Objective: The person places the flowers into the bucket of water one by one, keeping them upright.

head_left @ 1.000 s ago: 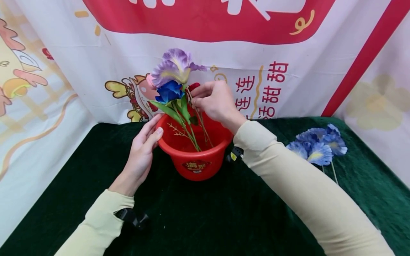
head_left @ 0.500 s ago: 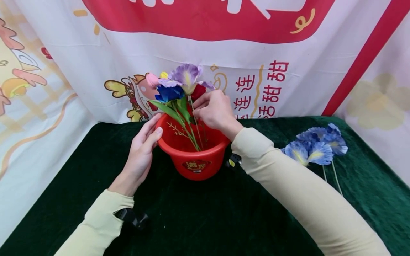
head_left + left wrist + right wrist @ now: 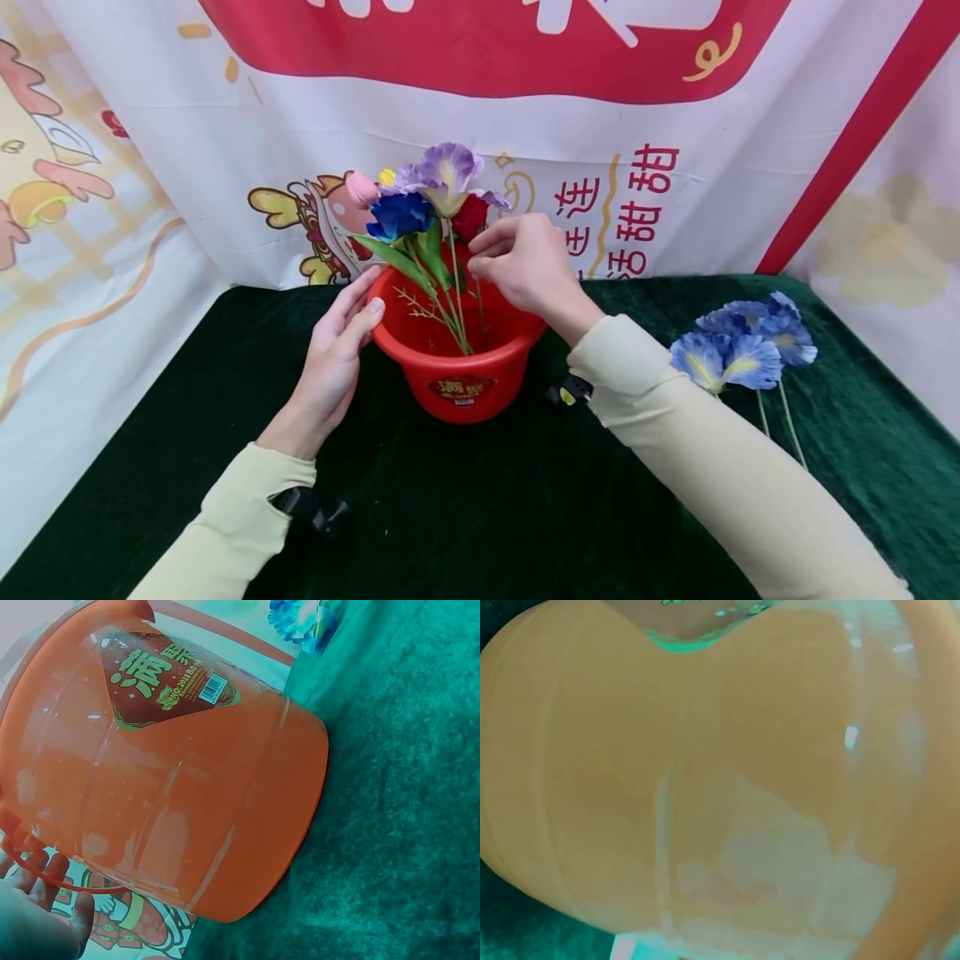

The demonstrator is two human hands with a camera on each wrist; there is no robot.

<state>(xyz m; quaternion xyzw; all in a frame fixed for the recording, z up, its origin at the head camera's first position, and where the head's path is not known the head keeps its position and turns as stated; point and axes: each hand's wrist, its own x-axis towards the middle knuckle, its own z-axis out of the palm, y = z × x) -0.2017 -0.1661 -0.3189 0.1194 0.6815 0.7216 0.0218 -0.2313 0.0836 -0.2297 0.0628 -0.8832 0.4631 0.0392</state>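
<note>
In the head view, a red plastic bucket (image 3: pixel 465 392) stands on the table, with artificial flowers upright in it. They include a purple iris (image 3: pixel 446 179), a blue flower (image 3: pixel 401 215), a red flower (image 3: pixel 470 218) and a pink bud (image 3: pixel 362 190). My left hand (image 3: pixel 330 358) rests against the bucket's left side, thumb at the rim and fingers extended along the outside. Over the right part of the opening is my right hand (image 3: pixel 528 258), its fingers loosely bent beside the iris stem and just below the red flower. The right wrist view shows only the bucket's side (image 3: pixel 705 787).
Several blue irises (image 3: pixel 742 342) lie at the right on the dark green cloth (image 3: pixel 450 517). A printed white backdrop (image 3: pixel 315 117) hangs behind the table. The bucket's loop handle (image 3: pixel 75 886) hangs near my left fingers in the left wrist view.
The purple iris has gone lower and now stands by itself among the other flowers. My right hand let go of its stem and moved right. My left hand stays at the bucket.
</note>
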